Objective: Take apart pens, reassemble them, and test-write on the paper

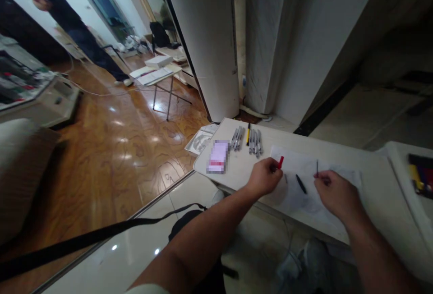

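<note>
My left hand (pixel 265 177) is closed in a pinch on a small red piece (pixel 280 162) that looks like a pen cap. To its right, my right hand (pixel 334 190) pinches a thin dark stick (pixel 317 166), like a pen refill, held upright. Both hands are over a white paper sheet (pixel 341 174) on the narrow table. Between them a black pen part (pixel 301 184) lies on the sheet. Beyond my left hand are two groups of clear pens, one group (pixel 237 138) left of a yellow pen (pixel 248 134) and another (pixel 255 142) right of it.
A pixelated, pale purple rectangular item (pixel 218 156) lies at the rounded left end of the table (pixel 243 172). Behind stand a white column (pixel 206 37) and wall. A folding table (pixel 158 76) and a standing person (pixel 77 28) are farther left on the wooden floor (pixel 135 140).
</note>
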The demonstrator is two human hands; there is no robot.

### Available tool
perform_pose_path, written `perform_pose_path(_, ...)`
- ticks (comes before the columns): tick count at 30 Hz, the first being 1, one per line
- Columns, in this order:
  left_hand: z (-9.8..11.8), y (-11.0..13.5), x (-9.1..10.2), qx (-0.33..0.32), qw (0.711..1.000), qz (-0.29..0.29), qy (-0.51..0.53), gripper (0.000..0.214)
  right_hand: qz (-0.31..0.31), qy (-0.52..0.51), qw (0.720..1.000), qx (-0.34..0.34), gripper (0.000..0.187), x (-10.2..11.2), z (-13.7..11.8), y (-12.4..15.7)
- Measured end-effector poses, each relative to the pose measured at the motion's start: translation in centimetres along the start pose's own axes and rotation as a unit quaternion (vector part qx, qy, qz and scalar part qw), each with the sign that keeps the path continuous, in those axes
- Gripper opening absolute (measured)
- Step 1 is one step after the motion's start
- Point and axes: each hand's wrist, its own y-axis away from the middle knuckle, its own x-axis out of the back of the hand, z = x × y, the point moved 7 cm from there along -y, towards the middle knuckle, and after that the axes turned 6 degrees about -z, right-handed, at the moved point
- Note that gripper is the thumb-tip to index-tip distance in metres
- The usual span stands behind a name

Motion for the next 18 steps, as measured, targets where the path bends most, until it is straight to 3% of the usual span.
perform_pose_path(6,-0.6,-0.6,-0.4,-0.007,0.994,-0.015,0.109,0.011,0.036,-0.135,0.990,0.018,0.019,1.2,-1.1,0.5)
perform_pose_path(12,-0.2,-0.7,-0.8,-0.014,0.985,-0.030,0.171,0.011,0.055,-0.210,0.976,0.013,0.017,1.2,-0.6,0.1)
perform_pose_path(18,-0.3,-0.8,-0.2,-0.022,0.992,-0.009,0.124,0.013,0.091,-0.202,0.974,0.033,0.012,1.3,-0.6,0.0)
